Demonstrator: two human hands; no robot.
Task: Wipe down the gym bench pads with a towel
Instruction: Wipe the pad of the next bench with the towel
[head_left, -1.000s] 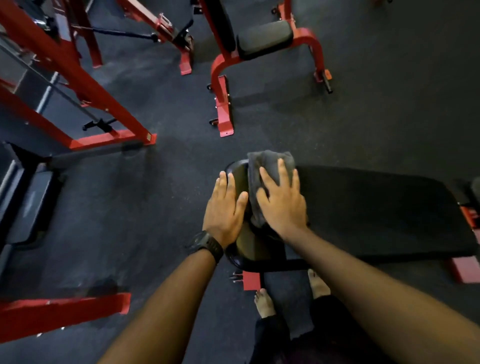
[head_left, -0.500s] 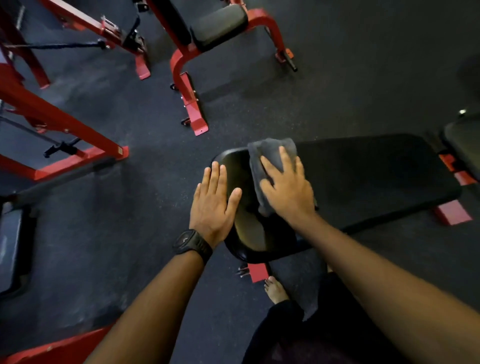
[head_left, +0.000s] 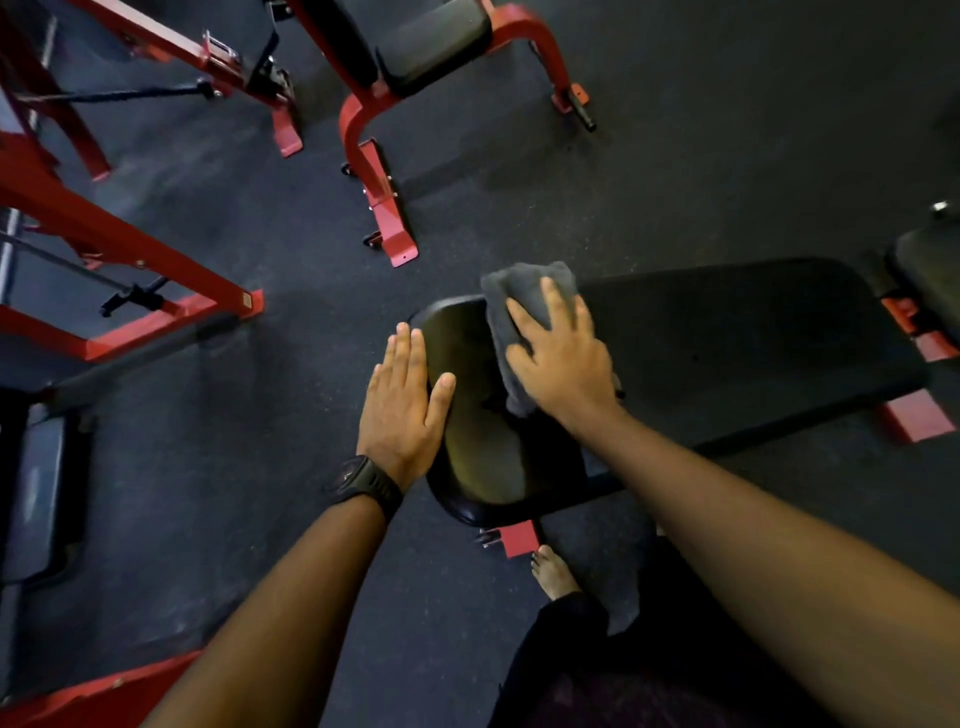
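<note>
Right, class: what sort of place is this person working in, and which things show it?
Most likely a gym: a black padded bench with a grey towel pressed on it, red steel frames of exercise equipment around it, and dark rubber flooring.

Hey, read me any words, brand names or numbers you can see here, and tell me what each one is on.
Nothing here can be read as text.
Watch: the face is dark, with no digits or brand legible.
Small pale plate on the red frame: too small to read.
Faint mark on the dark panel at far left: blurred.
Towel and bench pad: no print visible.
</note>
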